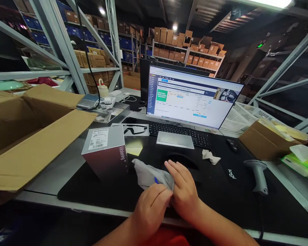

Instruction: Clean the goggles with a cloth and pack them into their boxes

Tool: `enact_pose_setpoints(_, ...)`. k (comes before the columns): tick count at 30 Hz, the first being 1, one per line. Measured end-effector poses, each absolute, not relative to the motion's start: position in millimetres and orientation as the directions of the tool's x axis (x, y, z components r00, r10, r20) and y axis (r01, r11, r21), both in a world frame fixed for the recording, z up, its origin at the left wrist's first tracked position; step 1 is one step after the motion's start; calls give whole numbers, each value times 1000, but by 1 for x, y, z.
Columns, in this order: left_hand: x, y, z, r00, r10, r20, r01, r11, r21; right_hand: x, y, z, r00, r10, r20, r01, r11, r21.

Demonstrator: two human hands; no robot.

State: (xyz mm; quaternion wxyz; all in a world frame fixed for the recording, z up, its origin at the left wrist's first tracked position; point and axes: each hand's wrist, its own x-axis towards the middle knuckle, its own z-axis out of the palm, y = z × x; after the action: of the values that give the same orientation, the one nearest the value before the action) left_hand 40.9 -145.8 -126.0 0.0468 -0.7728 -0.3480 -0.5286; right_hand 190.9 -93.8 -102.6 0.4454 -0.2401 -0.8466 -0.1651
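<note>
My left hand [151, 208] and my right hand [183, 188] meet over a black desk mat [97, 188], both gripping a grey cloth [150, 176]. A small blue item [156, 180] shows in the cloth's folds, mostly hidden. To the left of the cloth stands a grey-and-silver product box [105, 153] marked "Wakening", with a barcode label on top. A small crumpled white cloth [210, 157] lies beyond my right hand.
An open cardboard box [33, 133] sits at left. A keyboard [179, 131], monitor [192, 95], computer mouse [231, 145] and handheld barcode scanner [258, 174] occupy the desk ahead and right. A smaller cardboard box [264, 141] stands at right, with warehouse shelves behind.
</note>
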Motion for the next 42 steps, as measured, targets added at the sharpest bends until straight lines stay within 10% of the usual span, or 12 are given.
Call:
enact_pose_setpoints(10,49,-138,-120,-21,671,741,559,-607,565,232,-66,-88,-346,408,845,670,738,-82)
enact_pose_setpoints(21,72,-113,-119,195,842,503,608,-506,612,245,-67,-118,-367,410,835,688,724,-53)
enact_pose_setpoints(29,59,-112,-111,240,871,429,554,-485,677,260,-67,-91,-469,710,525,816,575,-50)
enact_pose_setpoints(37,44,-116,-117,236,839,489,369,-543,754,293,-67,-52,-555,803,216,767,595,-240)
enact_pose_setpoints(42,21,-118,-115,291,770,568,363,-638,679,346,-48,-46,-563,790,243,444,537,-717)
